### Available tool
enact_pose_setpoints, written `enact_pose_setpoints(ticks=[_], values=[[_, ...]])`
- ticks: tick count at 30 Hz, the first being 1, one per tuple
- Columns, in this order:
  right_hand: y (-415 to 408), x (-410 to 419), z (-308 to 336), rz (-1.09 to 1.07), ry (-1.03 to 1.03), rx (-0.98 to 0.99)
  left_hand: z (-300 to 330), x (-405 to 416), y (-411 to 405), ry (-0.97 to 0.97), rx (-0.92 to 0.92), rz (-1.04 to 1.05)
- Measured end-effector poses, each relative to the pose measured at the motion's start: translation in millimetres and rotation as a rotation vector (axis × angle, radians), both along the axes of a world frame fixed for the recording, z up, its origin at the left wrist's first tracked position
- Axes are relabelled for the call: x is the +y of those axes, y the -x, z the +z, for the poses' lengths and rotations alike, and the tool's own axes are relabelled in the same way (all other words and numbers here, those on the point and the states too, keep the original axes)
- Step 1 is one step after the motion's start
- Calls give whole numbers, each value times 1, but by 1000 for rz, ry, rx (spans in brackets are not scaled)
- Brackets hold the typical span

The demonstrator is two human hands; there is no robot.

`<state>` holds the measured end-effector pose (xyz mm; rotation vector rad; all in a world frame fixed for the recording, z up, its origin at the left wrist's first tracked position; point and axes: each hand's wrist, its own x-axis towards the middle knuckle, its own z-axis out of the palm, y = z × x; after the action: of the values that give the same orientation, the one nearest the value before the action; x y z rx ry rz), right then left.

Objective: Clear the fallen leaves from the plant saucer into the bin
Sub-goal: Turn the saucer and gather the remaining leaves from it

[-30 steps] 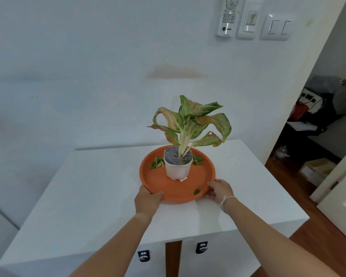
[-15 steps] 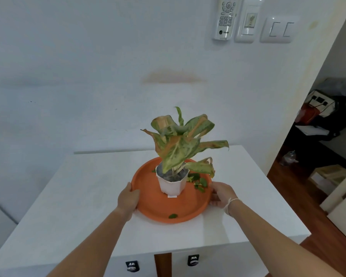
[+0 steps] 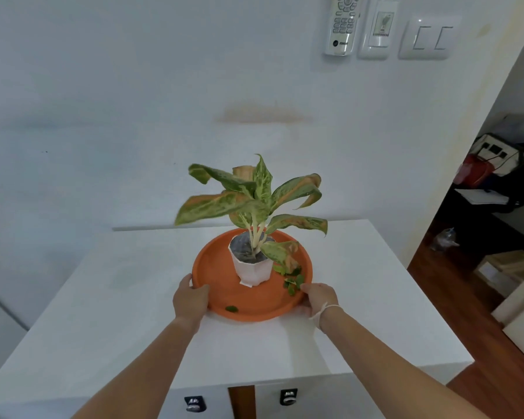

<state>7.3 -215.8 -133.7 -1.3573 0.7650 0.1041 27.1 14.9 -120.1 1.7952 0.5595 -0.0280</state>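
Observation:
An orange plant saucer (image 3: 221, 261) rests on the white table (image 3: 109, 297). In its middle stands a white pot (image 3: 253, 272) holding a green and orange leafy plant (image 3: 254, 195). Small fallen green leaves (image 3: 292, 282) lie in a cluster on the saucer's right side, and one single leaf (image 3: 231, 309) lies near the front rim. My left hand (image 3: 189, 299) grips the saucer's left front rim. My right hand (image 3: 319, 297) holds the right front rim, right beside the leaf cluster. No bin is in view.
The table stands against a white wall with a remote holder (image 3: 342, 22) and switches (image 3: 427, 37). Two dark drawer handles (image 3: 288, 397) show below the table's front edge. To the right a doorway opens onto wooden floor (image 3: 436, 285) with boxes and bags.
The saucer with the pot has been turned between my hands: the leaf cluster went from the back to the right front, and the single leaf shifted left along the front rim.

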Motion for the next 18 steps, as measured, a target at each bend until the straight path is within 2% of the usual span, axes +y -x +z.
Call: enact_pose_setpoints(ticks=[6,11,18], values=[[3,33,0,-21,-92,37,2,-5,2,-42,-6,-9],[6,32,5,67,-197,54,-2,12,-13,-5,28,-69],[-1,16,11,49,-149,25,-5,29,-32,-34,22,-160]])
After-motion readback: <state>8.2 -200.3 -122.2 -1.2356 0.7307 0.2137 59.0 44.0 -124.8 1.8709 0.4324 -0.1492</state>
